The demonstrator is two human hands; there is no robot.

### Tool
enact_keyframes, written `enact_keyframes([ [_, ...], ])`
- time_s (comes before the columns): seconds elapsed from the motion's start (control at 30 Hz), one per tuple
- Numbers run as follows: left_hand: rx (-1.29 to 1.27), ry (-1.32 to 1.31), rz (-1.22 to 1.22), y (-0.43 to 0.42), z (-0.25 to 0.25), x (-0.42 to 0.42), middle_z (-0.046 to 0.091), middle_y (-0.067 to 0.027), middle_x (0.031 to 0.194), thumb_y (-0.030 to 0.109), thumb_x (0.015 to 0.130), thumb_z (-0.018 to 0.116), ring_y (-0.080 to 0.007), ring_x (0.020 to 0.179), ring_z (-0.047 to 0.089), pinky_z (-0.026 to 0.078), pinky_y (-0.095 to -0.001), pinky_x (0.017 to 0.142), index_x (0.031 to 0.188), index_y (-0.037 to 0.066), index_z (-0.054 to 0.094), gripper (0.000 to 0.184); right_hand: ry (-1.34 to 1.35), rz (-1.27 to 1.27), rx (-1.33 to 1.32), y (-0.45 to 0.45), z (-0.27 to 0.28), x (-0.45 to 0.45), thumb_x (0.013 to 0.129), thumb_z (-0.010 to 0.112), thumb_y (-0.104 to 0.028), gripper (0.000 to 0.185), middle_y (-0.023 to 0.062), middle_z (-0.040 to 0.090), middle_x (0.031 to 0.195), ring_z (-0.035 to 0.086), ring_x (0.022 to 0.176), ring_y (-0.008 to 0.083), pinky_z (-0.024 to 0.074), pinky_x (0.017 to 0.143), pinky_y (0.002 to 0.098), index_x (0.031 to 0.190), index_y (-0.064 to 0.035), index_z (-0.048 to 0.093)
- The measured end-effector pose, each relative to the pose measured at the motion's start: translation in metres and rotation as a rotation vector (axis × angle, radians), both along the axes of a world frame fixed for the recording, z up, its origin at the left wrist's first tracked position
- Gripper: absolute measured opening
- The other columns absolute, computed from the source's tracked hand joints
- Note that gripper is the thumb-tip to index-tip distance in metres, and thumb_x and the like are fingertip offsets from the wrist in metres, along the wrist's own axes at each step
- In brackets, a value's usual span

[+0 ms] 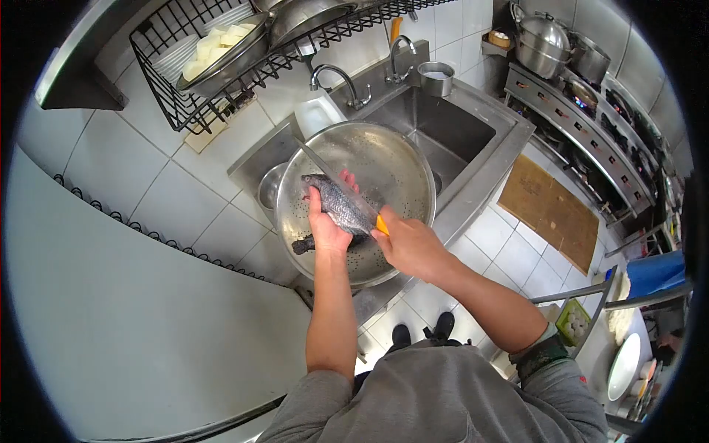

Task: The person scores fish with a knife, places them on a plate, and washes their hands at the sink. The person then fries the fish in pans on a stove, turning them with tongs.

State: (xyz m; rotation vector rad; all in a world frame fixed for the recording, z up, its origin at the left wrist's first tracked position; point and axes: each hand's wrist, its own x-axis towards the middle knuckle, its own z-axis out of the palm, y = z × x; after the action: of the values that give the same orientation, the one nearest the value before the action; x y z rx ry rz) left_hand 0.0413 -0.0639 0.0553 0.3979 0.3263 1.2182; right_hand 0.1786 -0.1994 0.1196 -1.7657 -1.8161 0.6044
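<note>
A grey, scaly fish (341, 204) lies across my left hand (330, 227), which grips it from beneath with the fingers curled around its far side. My right hand (415, 248) is closed on the yellow-orange handle of a knife (322, 163). The long blade runs along the fish's upper side, its tip reaching past the head toward the rim. Both hands are above a large metal colander (402, 170) with small holes. Inside it, a dark object (303, 245), perhaps a fish tail, shows partly under my left wrist.
The colander rests over a steel sink (452, 131) with two taps (360, 102). A metal pot (436, 79) stands at the sink's back edge. Overhead hangs a black wire rack (177, 111) with bowls. A lit stove (583, 122) is to the right, and a brown mat (550, 210) lies on the floor.
</note>
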Motion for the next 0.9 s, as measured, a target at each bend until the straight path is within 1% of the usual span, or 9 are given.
enact_keyframes([
  [0.07, -0.010, -0.038, 0.005, 0.001, 0.002, 0.001, 0.056, -0.0191, 0.140, 0.049, 0.106, 0.039, -0.0323, 0.132, 0.052, 0.040, -0.0451, 0.113, 0.133, -0.002, 0.051, 0.059, -0.024, 0.000, -0.020, 0.005, -0.002, -0.005, 0.101, 0.053, -0.026, 0.031, 0.0269, 0.068, 0.084, 0.067, 0.082, 0.0482, 0.0506, 0.073, 0.0593, 0.113, 0.0016, 0.046],
  [0.17, -0.031, -0.048, 0.030, 0.003, 0.006, 0.001, 0.056, -0.0178, 0.140, 0.048, 0.108, 0.032, -0.0298, 0.131, 0.053, 0.039, -0.0436, 0.115, 0.137, -0.002, 0.049, 0.060, -0.041, -0.009, -0.030, 0.000, 0.005, -0.012, 0.100, 0.053, -0.024, 0.030, 0.0268, 0.069, 0.085, 0.067, 0.083, 0.0479, 0.0506, 0.072, 0.0598, 0.114, 0.0017, 0.045],
  [0.37, -0.073, -0.024, 0.048, 0.003, 0.007, -0.003, 0.057, -0.0177, 0.140, 0.045, 0.109, 0.028, -0.0292, 0.131, 0.053, 0.038, -0.0431, 0.116, 0.136, -0.003, 0.049, 0.059, -0.040, -0.015, -0.026, -0.017, 0.001, -0.016, 0.100, 0.053, -0.025, 0.030, 0.0266, 0.068, 0.084, 0.068, 0.082, 0.0471, 0.0515, 0.070, 0.0589, 0.114, 0.0008, 0.045],
  [0.47, -0.074, -0.031, 0.058, 0.006, 0.006, -0.008, 0.056, -0.0187, 0.140, 0.044, 0.110, 0.026, -0.0304, 0.132, 0.052, 0.039, -0.0440, 0.116, 0.135, -0.004, 0.049, 0.059, -0.052, -0.014, -0.039, -0.031, -0.006, -0.016, 0.100, 0.053, -0.026, 0.030, 0.0257, 0.068, 0.083, 0.067, 0.081, 0.0474, 0.0516, 0.069, 0.0588, 0.113, 0.0000, 0.045],
  [0.57, -0.077, -0.074, 0.045, 0.015, 0.008, -0.016, 0.055, -0.0198, 0.141, 0.044, 0.110, 0.025, -0.0327, 0.134, 0.051, 0.039, -0.0460, 0.116, 0.132, -0.004, 0.050, 0.059, -0.061, 0.002, -0.158, -0.051, -0.003, -0.014, 0.103, 0.051, -0.029, 0.033, 0.0263, 0.066, 0.082, 0.065, 0.081, 0.0490, 0.0500, 0.069, 0.0585, 0.116, -0.0003, 0.039],
  [0.67, -0.089, -0.065, 0.020, 0.014, 0.011, -0.013, 0.048, -0.0233, 0.148, 0.042, 0.109, 0.026, -0.0331, 0.136, 0.049, 0.035, -0.0453, 0.119, 0.138, -0.008, 0.044, 0.060, -0.087, -0.038, -0.234, -0.063, 0.007, -0.013, 0.103, 0.051, -0.031, 0.033, 0.0263, 0.066, 0.081, 0.065, 0.080, 0.0484, 0.0496, 0.069, 0.0584, 0.114, -0.0017, 0.040],
  [0.77, -0.088, -0.071, -0.030, 0.023, -0.005, -0.010, 0.056, -0.0210, 0.141, 0.046, 0.109, 0.028, -0.0341, 0.135, 0.050, 0.040, -0.0469, 0.114, 0.128, -0.004, 0.053, 0.060, -0.089, -0.058, -0.175, -0.086, 0.007, 0.000, 0.101, 0.055, -0.028, 0.028, 0.0244, 0.067, 0.079, 0.066, 0.076, 0.0465, 0.0507, 0.065, 0.0570, 0.110, -0.0039, 0.044],
  [0.87, -0.105, 0.004, -0.052, 0.013, 0.012, -0.005, 0.062, -0.0197, 0.132, 0.047, 0.108, 0.033, -0.0331, 0.125, 0.057, 0.045, -0.0467, 0.109, 0.125, -0.003, 0.057, 0.059, 0.030, -0.093, -0.218, -0.123, 0.017, 0.021, 0.101, 0.058, -0.028, 0.027, 0.0220, 0.065, 0.075, 0.066, 0.075, 0.0454, 0.0488, 0.064, 0.0551, 0.110, -0.0069, 0.044],
  [0.9, -0.123, 0.072, -0.068, 0.005, 0.013, -0.006, 0.063, -0.0137, 0.131, 0.046, 0.105, 0.044, -0.0303, 0.123, 0.059, 0.047, -0.0460, 0.105, 0.131, 0.005, 0.057, 0.051, 0.074, -0.090, -0.204, -0.137, 0.020, 0.027, 0.100, 0.059, -0.028, 0.027, 0.0212, 0.064, 0.074, 0.065, 0.074, 0.0449, 0.0483, 0.063, 0.0543, 0.110, -0.0076, 0.044],
])
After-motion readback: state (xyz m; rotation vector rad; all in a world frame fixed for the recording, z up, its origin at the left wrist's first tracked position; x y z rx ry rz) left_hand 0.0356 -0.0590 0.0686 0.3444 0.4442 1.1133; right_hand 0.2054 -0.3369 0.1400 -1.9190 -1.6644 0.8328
